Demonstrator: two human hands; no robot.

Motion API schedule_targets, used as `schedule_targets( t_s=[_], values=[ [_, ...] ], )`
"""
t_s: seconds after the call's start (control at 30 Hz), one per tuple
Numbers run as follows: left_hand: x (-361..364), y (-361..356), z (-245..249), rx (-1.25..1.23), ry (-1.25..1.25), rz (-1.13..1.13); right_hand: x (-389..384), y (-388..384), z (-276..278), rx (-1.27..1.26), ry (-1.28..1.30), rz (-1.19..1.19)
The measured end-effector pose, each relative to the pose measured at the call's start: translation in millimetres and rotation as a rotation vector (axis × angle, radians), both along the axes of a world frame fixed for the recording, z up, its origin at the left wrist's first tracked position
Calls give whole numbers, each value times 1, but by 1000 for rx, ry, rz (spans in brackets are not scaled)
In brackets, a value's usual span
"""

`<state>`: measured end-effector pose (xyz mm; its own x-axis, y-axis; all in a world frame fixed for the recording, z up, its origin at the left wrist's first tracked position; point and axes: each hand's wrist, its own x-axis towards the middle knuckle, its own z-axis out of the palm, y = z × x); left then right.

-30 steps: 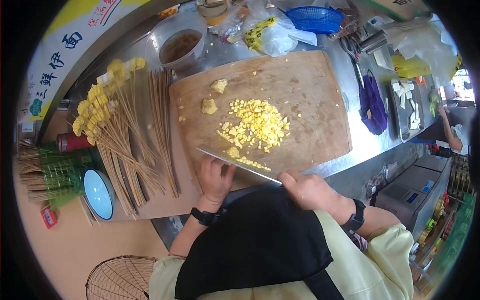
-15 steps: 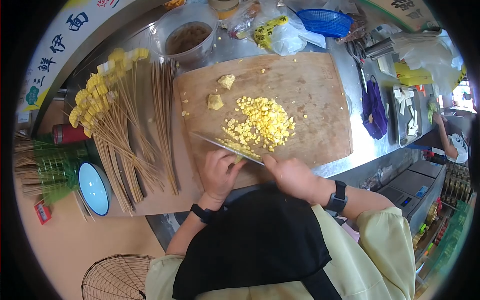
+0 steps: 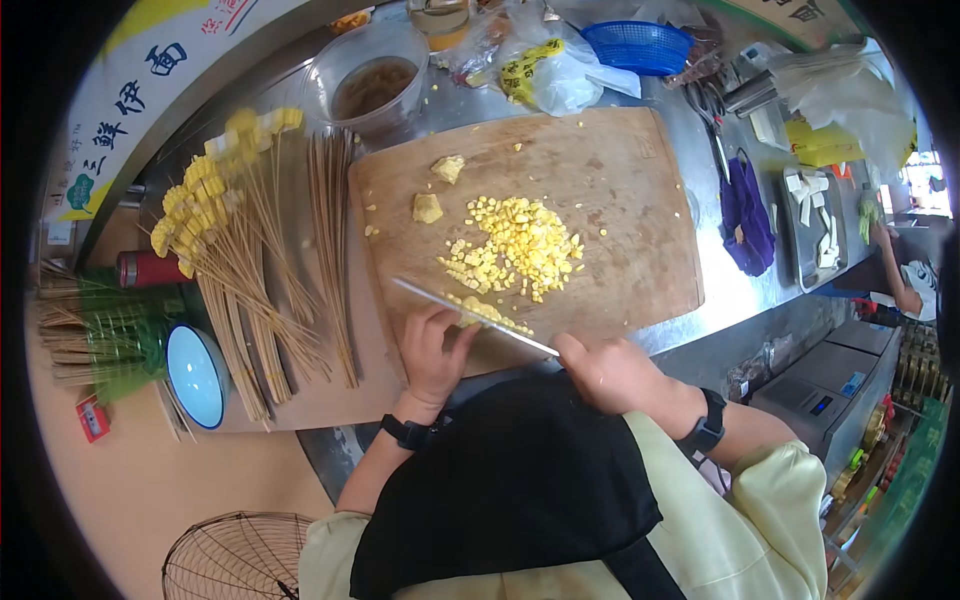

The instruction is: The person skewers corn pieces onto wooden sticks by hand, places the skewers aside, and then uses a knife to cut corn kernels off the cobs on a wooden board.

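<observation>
My right hand (image 3: 610,370) is closed round the handle of a knife (image 3: 470,314), whose blade slants up to the left over the near edge of the cutting board (image 3: 620,240). Against the near side of the blade, my left hand (image 3: 435,350) has its fingers bent round a piece of corn, mostly hidden by the hand and blade. Cut kernels (image 3: 490,311) lie along the blade's far side. Beyond them is a loose heap of yellow corn kernels (image 3: 525,240). Two chunks of corn cob, a nearer one (image 3: 427,208) and a farther one (image 3: 448,168), sit to the left.
Skewered corn pieces (image 3: 190,215) and bare bamboo sticks (image 3: 330,250) lie left of the board, with a blue bowl (image 3: 196,375) beside them. Behind are a clear tub (image 3: 405,105), plastic bags (image 3: 560,80) and a blue basket (image 3: 640,48). Scissors (image 3: 708,105) and a metal tray (image 3: 800,262) lie right.
The knife and my right hand have shifted right and slightly nearer me. My left hand stays close to the blade, its piece of corn now less visible. The view has turned slightly.
</observation>
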<state>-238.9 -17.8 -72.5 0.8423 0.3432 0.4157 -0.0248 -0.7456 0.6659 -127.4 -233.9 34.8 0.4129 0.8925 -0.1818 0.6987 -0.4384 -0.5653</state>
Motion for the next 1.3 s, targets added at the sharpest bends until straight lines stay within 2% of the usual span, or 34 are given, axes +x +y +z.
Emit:
schedule_targets(
  t_s=[0.2,0.4,0.53,0.77,0.83,0.9,1.1,1.3],
  values=[
    [-2,-1,-5,41,18,22,-9,0,12,-48,-42,12],
    [1,0,0,70,-11,-19,-6,10,9,-151,33,26],
    [6,2,1,22,-41,-67,4,29,-21,-156,86,26],
    [3,-1,-5,-107,45,81,18,40,-44,-85,123,-81],
    [2,-3,1,-170,78,103,17,38,-40,-34,133,-128],
    [0,-2,1,-122,30,78,14,30,-21,-5,141,-165],
    [-3,-3,-10,-102,24,46,1,0,6,-136,46,-35],
    [1,-1,-2,37,-11,53,-8,2,5,-64,-25,19]
  ],
)
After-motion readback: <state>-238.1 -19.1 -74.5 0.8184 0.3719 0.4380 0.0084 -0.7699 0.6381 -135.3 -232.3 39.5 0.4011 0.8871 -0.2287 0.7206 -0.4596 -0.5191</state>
